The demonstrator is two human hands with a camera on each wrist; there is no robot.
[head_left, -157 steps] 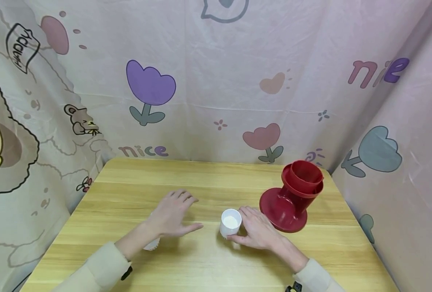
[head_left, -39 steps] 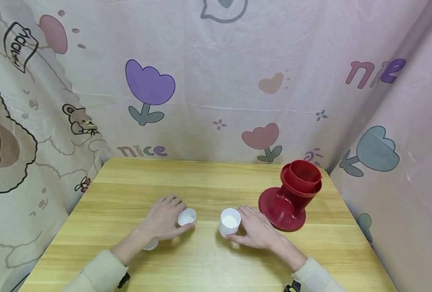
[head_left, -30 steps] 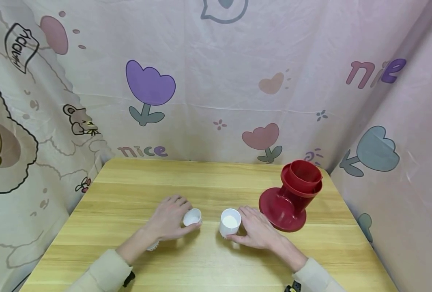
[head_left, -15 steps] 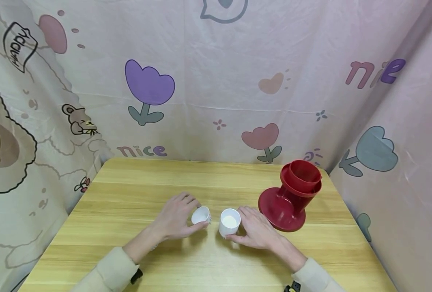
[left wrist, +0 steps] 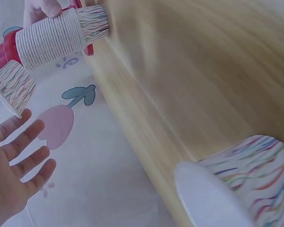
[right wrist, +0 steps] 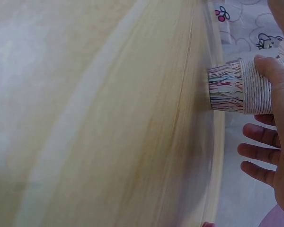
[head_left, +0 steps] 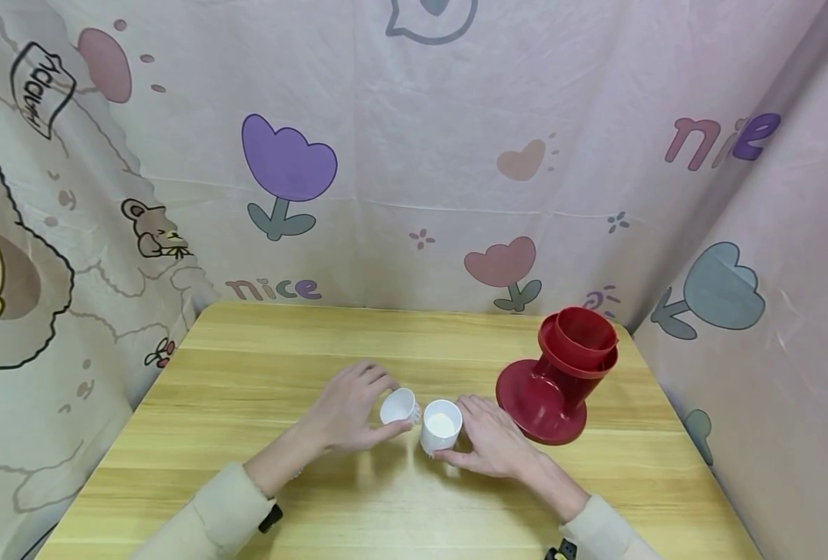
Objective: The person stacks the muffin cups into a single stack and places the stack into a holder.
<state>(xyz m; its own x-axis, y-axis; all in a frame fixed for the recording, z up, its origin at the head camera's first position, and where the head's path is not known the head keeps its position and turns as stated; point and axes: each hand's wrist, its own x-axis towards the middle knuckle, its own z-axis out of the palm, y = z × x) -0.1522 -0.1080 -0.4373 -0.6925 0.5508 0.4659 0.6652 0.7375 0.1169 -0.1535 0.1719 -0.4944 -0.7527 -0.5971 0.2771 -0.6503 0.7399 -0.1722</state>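
Observation:
My left hand (head_left: 351, 412) pinches a single paper cup (head_left: 398, 407) between thumb and fingers, its mouth tilted toward the palm and up. The left wrist view shows coloured wavy lines on this cup's outside. Just right of it, my right hand (head_left: 490, 442) grips a stack of nested paper cups (right wrist: 227, 87) standing upright on the table, thumb on the near side. The held cup's base is close to the stack's upper side; whether they touch I cannot tell. Another striped paper cup (left wrist: 258, 175) stands near the left forearm, almost wholly hidden in the head view.
A red plastic piece (head_left: 543, 404) with a round base and cylindrical cups on top stands behind the right hand. The wooden table (head_left: 316, 334) ends at a patterned curtain (head_left: 400, 140) at the back and both sides.
The left hand held no visible cup 5.2 s ago; by 1.3 s ago it held one. Since then it has carried the cup rightward to the stack, tilting it more. The right hand stays put.

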